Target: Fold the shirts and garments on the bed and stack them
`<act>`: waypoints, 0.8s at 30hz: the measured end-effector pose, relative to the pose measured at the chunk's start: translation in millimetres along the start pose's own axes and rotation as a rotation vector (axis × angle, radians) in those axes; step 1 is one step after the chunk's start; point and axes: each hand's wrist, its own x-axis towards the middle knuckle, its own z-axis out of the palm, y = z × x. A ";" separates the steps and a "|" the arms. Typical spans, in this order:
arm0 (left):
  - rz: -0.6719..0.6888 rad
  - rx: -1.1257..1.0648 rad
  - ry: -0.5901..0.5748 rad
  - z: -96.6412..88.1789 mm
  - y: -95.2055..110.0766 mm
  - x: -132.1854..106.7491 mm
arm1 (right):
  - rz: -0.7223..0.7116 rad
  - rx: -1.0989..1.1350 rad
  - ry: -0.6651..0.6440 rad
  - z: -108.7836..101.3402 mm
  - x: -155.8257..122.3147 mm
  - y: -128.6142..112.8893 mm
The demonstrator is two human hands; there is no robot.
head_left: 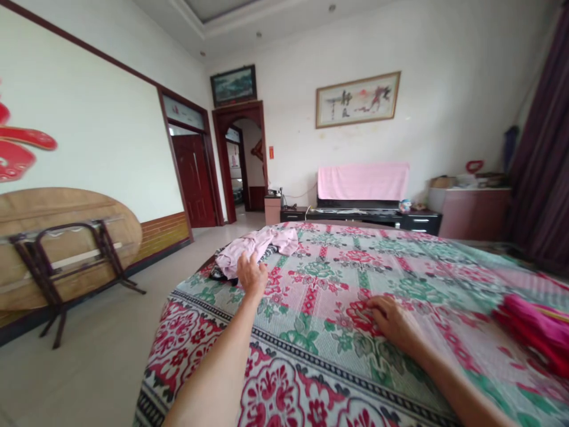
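A crumpled pale pink garment (231, 256) lies at the far left of the flowered bedspread (317, 270), with black-and-white patterned cloth (217, 273) showing beneath it. My left hand (252, 274) reaches out to the garment's near edge, its fingers bent down onto the fabric and closed on it; the fingertips are partly hidden. Nearer the middle, my right hand (393, 320) rests on the bedspread with loosely curved fingers and nothing visible in them. Folded bright pink and red clothes (533, 329) are stacked to the right of it.
A round wooden folding table (66, 237) leans on its side against the left wall. Beyond the bed stands a low black cabinet (420, 222), with a pink cloth (362, 181) draped over something on it. A dark purple curtain (542, 154) hangs at the right.
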 end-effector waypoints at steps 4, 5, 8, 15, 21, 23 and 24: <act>-0.348 0.057 0.105 -18.1 -31.2 15.3 | -0.012 0.024 0.017 4.1 1.1 5.4; -0.400 0.059 0.104 -20.3 -34.6 15.6 | -0.011 0.026 0.018 4.7 1.4 6.3; -0.450 0.065 0.054 -21.9 -36.4 14.1 | -0.011 0.016 0.012 4.8 1.8 7.2; -0.171 0.030 0.042 -11.5 -16.3 9.1 | -0.008 -0.022 -0.005 1.0 0.8 2.7; 0.285 -0.186 -0.154 15.0 34.5 -19.1 | -0.021 -0.040 -0.010 -0.1 -0.5 0.5; 0.387 -0.280 -0.209 20.8 47.5 -27.4 | -0.026 -0.047 -0.006 0.1 -1.0 0.8; 0.421 -0.319 -0.236 22.7 52.0 -30.4 | -0.028 -0.048 -0.003 0.2 -1.1 0.9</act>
